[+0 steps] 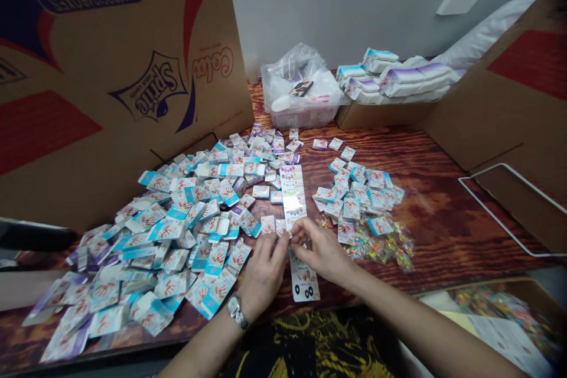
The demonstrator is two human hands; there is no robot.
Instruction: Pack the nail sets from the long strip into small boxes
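My left hand, with a watch on its wrist, and my right hand meet at the table's near edge. Both pinch something small between their fingertips, just above a long white sticker sheet that runs away from me and out below my hands. A big heap of small white-and-blue packets printed with hands covers the table to the left. A smaller pile of the same packets lies to the right, beside clear bags of tiny coloured pieces.
A cardboard sheet with soda logos stands at the left, another at the right. At the back are a plastic bag over a tub and a box of stacked packs. A white wire frame lies right.
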